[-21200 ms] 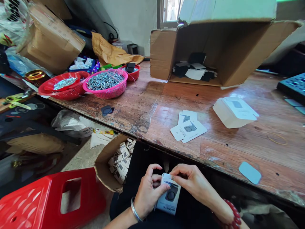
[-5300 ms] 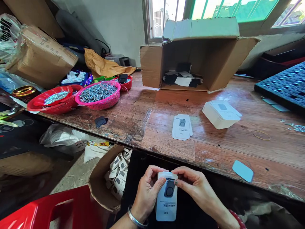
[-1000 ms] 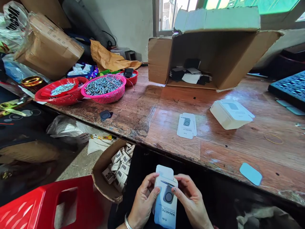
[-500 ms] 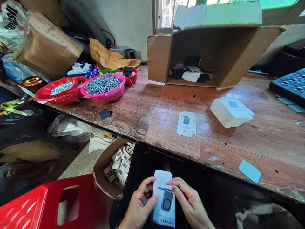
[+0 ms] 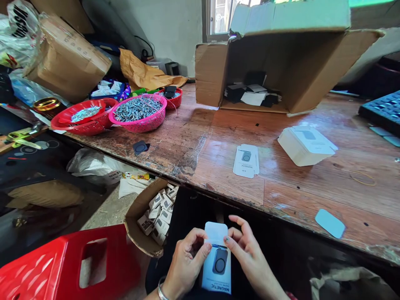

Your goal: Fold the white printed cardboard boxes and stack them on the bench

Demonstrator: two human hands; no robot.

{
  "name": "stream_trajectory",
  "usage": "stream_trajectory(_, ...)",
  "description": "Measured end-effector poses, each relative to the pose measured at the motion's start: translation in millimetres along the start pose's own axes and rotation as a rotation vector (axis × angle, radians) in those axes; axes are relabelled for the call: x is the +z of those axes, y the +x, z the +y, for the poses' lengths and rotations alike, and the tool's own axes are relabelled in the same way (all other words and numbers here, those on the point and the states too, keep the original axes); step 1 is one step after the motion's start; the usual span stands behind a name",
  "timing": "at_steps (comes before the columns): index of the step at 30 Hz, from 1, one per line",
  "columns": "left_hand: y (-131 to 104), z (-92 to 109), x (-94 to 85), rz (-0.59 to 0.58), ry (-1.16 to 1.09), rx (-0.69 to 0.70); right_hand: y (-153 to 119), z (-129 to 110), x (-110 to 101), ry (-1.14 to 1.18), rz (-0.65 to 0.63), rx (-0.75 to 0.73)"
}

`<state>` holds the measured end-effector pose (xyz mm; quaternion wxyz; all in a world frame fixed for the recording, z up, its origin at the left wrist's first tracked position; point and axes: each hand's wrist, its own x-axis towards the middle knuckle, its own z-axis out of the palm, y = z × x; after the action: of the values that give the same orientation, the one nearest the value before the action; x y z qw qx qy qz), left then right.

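A small white printed box marked MAGNETIC, with its end flap raised, is above my lap, its lettering toward me. My left hand grips its left edge between thumb and fingers. At the upper right edge, my right hand pinches the box with thumb and a bent finger, while its index finger is lifted clear. On the table beyond lie a few flat box blanks. Farther right is a thick stack of the same blanks.
An open cardboard carton holding dark and white pieces stands at the back. Baskets of metal parts sit at left. Below the table edge, a carton contains several small finished boxes, beside a red stool. A pale blue card lies near the right edge.
My right index finger has lifted away from the flap, while the thumb stays at the box's edge. The left hand keeps its hold. The view has shifted slightly.
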<state>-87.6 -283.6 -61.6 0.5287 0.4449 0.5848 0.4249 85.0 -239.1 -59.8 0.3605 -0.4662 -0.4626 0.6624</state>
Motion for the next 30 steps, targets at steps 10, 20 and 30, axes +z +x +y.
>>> stream_trajectory(10,7.5,-3.0,-2.9,-0.084,-0.075,-0.057,8.0,-10.8,-13.7,-0.160,-0.143,-0.153)
stream_trajectory(20,14.4,26.6,-9.3,-0.044,0.171,0.125,10.5,-39.1,-8.4,-0.395,-0.205,-0.015)
stream_trajectory(30,24.1,36.2,-12.3,-0.111,0.151,-0.013,20.3,-46.0,-8.2,-0.350,-0.227,0.082)
